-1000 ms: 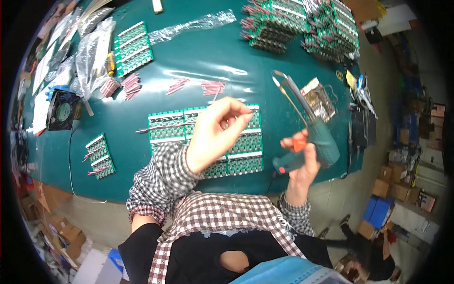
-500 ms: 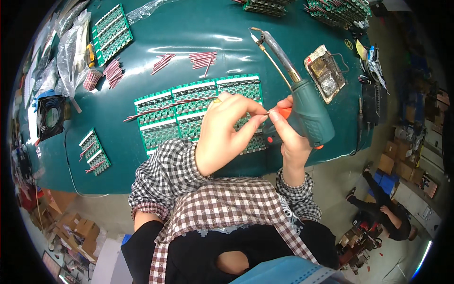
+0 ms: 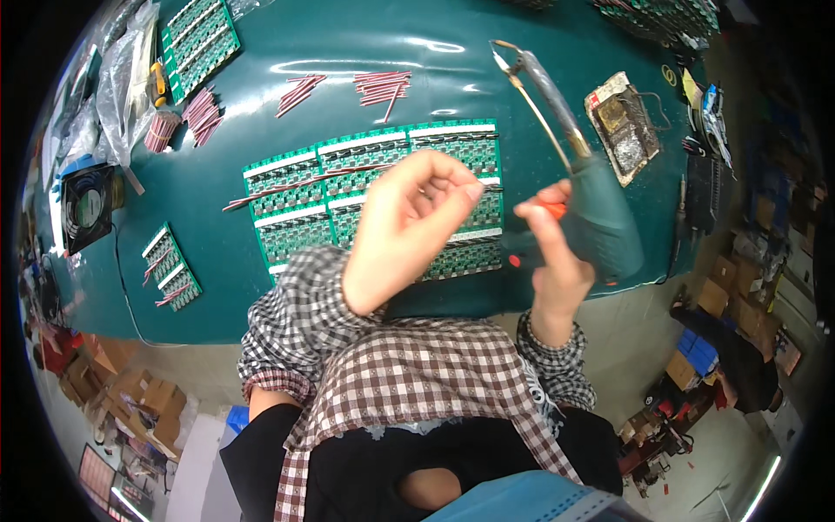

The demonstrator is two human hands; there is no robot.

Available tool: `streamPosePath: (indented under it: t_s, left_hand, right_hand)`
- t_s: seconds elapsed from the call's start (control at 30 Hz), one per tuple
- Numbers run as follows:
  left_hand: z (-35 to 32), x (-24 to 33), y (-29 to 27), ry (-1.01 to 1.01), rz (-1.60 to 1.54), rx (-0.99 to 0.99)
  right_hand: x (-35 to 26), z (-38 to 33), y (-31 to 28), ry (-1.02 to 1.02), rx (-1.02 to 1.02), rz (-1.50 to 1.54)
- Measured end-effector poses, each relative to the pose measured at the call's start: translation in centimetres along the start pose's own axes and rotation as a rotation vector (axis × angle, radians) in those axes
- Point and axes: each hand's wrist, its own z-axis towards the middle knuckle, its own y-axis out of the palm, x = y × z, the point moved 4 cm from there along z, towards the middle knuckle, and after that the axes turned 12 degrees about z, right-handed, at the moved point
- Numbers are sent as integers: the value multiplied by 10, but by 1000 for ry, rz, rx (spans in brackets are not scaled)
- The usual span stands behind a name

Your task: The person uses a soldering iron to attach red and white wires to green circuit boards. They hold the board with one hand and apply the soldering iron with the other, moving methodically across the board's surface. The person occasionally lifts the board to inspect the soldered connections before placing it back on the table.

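Note:
My right hand (image 3: 559, 265) is wrapped round a green soldering gun (image 3: 609, 230) with an orange trigger; its metal barrel and thin feed tube point up and away. My left hand (image 3: 404, 235) hovers over the green circuit boards (image 3: 291, 239), thumb and forefinger pinched together, other fingers curled. Whatever sits in that pinch, if anything, is too small to make out. Several boards lie joined in a block, with white strips and rows of small parts. Dark red wires (image 3: 304, 183) lie across their left and middle part. A gap separates the two hands.
Short red wires (image 3: 383, 85) lie in loose piles beyond the boards. A grimy soldering stand (image 3: 622, 126) is at the right. Board stacks (image 3: 665, 19) stand at the far right. On the left are a black fan (image 3: 87, 207), a small board (image 3: 171, 268) and plastic bags (image 3: 130, 87).
My hands have drawn apart from where their fingertips met. The right hand and soldering gun have shifted right. The view has shifted slightly too.

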Motion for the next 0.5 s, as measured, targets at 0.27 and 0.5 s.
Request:
streamPosePath:
  t_s: [0.27,0.5]
  left_hand:
    - [17,18,-51,153,662,23]
    - [28,18,-23,324,826,-8]
  right_hand:
    - [1,-5,-65,227,-138,361]
    - [-9,-11,-69,167,-100,180]
